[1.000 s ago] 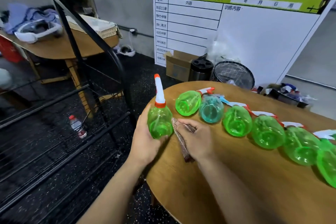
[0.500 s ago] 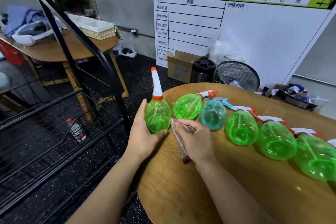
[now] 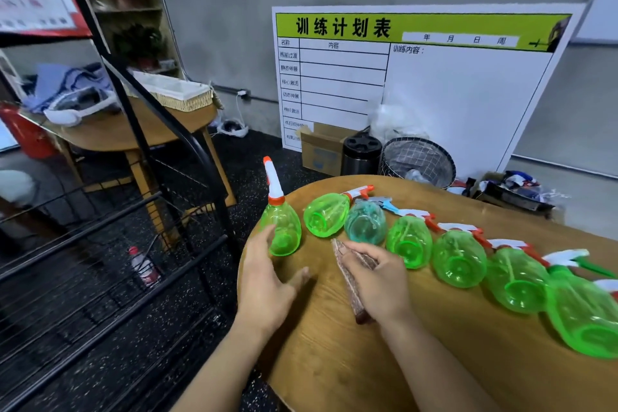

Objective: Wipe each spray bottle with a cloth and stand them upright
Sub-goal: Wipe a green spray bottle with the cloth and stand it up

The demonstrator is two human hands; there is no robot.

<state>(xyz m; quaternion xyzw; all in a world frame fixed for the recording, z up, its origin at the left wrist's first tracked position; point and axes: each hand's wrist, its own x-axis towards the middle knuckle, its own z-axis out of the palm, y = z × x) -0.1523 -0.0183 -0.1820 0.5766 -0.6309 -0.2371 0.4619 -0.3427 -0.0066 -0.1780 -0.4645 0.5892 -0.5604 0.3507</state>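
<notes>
At the left edge of the round wooden table (image 3: 434, 361), the upright translucent green spray bottle (image 3: 282, 231) is your landmark. Your left hand (image 3: 267, 288) lies just beside its base, fingers loose and spread, gripping nothing. Right of the landmark lies the nearest green bottle on its side (image 3: 326, 216), base toward you, long axis running away and rightward to its white-and-orange trigger. Your right hand (image 3: 378, 284), pinching the folded brown cloth (image 3: 351, 281), sits near that base, nearer than your left. Further right, a teal bottle (image 3: 366, 222) and more green ones lie likewise.
</notes>
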